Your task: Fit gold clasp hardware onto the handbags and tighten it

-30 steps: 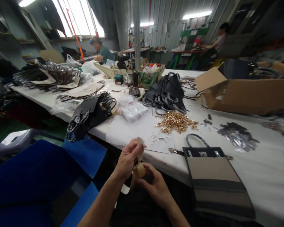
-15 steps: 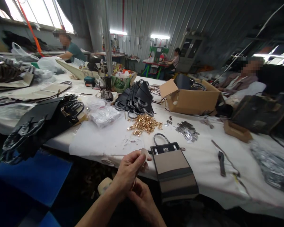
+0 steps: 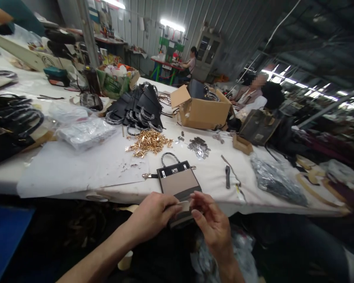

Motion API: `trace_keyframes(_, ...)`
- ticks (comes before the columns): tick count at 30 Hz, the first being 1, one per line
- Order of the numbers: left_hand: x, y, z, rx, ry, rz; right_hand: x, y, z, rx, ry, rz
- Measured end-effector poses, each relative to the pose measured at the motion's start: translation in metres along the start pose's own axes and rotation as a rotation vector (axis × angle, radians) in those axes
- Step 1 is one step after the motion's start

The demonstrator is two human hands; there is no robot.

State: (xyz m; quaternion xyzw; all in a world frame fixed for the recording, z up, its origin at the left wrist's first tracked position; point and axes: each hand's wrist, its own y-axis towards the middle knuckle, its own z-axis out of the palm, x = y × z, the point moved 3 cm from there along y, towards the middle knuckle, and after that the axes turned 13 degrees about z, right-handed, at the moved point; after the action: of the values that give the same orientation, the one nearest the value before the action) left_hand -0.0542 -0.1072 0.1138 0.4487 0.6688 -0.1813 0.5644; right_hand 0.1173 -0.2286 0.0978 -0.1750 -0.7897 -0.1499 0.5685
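Observation:
My left hand [image 3: 157, 214] pinches a small pale strip [image 3: 184, 206] between thumb and fingers; it may be tape or paper. To its right, my right hand [image 3: 214, 222] has its fingers apart and curved, with the fingertips close to the strip's end. I cannot tell whether they touch it. Just beyond both hands, a taupe and black handbag [image 3: 177, 181] lies flat at the table's front edge. Its looped handle points away, and metal fittings show along its black top band. The hands partly cover its lower end.
Gold-coloured metal fittings [image 3: 150, 142] and flat silver pieces [image 3: 198, 147] lie in piles behind the bag. Farther back are stacked black bag parts [image 3: 141, 104] and a cardboard box [image 3: 205, 112]. A dark tool-like piece [image 3: 227, 177] lies right. Other people sit in the background.
The view has swung right. My right hand has come up from below my left wrist to the strip's right side, its fingers spreading. My left hand still pinches the strip, now in front of the bag.

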Motion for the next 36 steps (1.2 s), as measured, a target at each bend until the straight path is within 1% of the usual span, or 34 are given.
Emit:
trace_keyframes(2,-0.002,0.003,0.005,-0.027,0.027,0.068,0.023,0.007,-0.009,0.072,-0.203,-0.113)
trace_keyframes(3,-0.002,0.004,0.008,-0.039,0.044,0.094,0.03,0.009,-0.012,0.111,-0.281,-0.163)
trace_keyframes(5,-0.003,0.004,0.013,-0.032,0.105,0.134,0.038,0.013,-0.013,0.177,-0.368,-0.234)
trace_keyframes(7,-0.003,0.003,0.017,0.017,0.189,0.146,0.038,0.016,-0.014,0.221,-0.384,-0.268)
trace_keyframes(10,-0.005,0.001,0.023,0.139,0.322,0.097,0.036,0.016,-0.015,0.25,-0.367,-0.269)
trace_keyframes(12,-0.006,0.0,0.026,0.23,0.409,0.047,0.036,0.016,-0.016,0.253,-0.355,-0.265)
trace_keyframes(14,-0.006,-0.001,0.029,0.295,0.483,0.017,0.036,0.016,-0.017,0.246,-0.35,-0.256)
trace_keyframes(17,-0.004,-0.001,0.033,0.318,0.543,0.021,0.032,0.015,-0.017,0.245,-0.359,-0.22)
trace_keyframes(21,-0.004,-0.001,0.035,0.307,0.562,0.084,0.022,0.014,-0.019,0.257,-0.362,-0.176)
trace_keyframes(26,-0.008,0.001,0.034,0.264,0.515,0.209,0.021,0.009,-0.022,0.291,-0.338,-0.122)
trace_keyframes(29,-0.009,0.003,0.034,0.215,0.418,0.285,0.025,0.006,-0.024,0.31,-0.328,-0.076)
trace_keyframes(31,-0.01,0.003,0.035,0.191,0.326,0.309,0.027,0.004,-0.023,0.313,-0.328,-0.046)
trace_keyframes(33,-0.01,0.004,0.036,0.173,0.213,0.287,0.027,0.003,-0.021,0.305,-0.324,-0.04)
trace_keyframes(34,-0.009,0.005,0.037,0.157,0.148,0.252,0.027,0.001,-0.019,0.292,-0.319,-0.056)
trace_keyframes(36,-0.004,0.006,0.037,0.112,-0.012,0.12,0.027,-0.005,-0.016,0.241,-0.307,-0.162)
